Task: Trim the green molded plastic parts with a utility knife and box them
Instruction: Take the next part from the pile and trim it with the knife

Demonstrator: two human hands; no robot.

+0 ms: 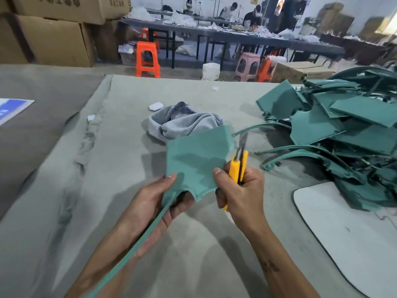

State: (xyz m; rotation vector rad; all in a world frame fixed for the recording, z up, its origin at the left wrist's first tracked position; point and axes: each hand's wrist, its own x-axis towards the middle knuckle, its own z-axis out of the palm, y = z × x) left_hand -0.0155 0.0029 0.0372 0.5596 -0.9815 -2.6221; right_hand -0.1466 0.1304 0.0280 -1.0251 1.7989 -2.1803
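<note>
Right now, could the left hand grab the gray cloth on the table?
Probably not yet: the left hand grips the green part, which sits between it and the gray cloth. Nothing else blocks the way.

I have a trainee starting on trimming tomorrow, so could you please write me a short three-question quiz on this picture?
1. True or false: the left hand holds the green part.
2. The right hand grips: A) scissors, B) yellow utility knife, C) pliers?
3. What lies on the table just beyond the held part?

Key: 1 true; 2 B; 3 a grey cloth.
</note>
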